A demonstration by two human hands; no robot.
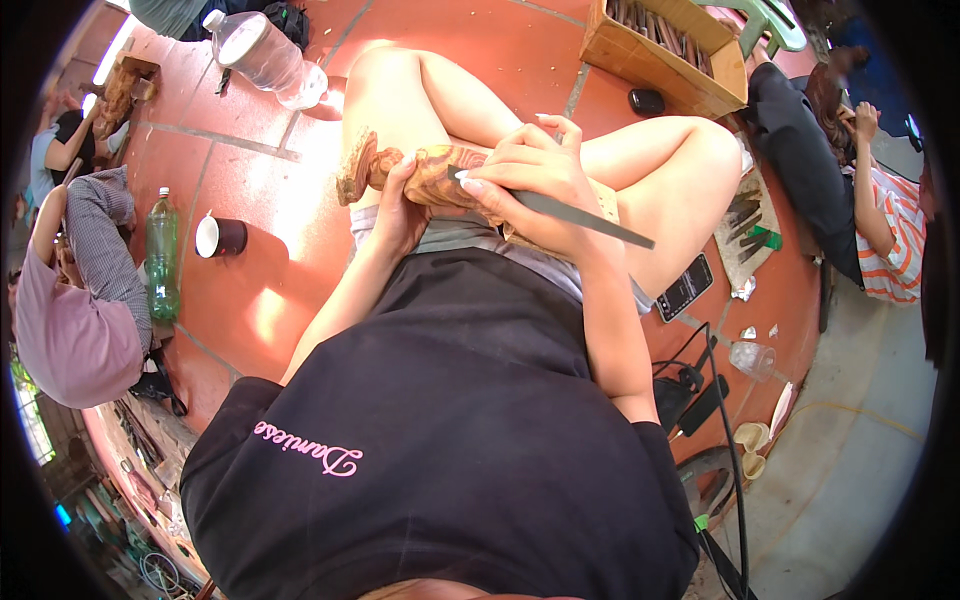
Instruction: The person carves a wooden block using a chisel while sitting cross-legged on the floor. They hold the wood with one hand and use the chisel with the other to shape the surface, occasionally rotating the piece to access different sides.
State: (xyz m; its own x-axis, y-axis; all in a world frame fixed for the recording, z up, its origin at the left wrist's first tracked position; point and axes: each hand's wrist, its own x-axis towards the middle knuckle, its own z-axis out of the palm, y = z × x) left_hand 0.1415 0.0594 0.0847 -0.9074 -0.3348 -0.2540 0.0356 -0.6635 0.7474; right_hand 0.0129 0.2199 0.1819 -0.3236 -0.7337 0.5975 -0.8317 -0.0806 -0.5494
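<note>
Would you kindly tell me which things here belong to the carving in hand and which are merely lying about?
In use: wooden figure, held by the left hand; metal file, held by the right hand.

Lying about: green bottle, cup, clear bottle, phone, wooden tool box.

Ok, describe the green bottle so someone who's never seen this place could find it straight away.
Start at the red tiled floor on the person's left side. Beside a dark mug with a white inside stands the green bottle, upright and capped. Unlike the bigger clear bottle lying farther off, it is slim and green.
</note>
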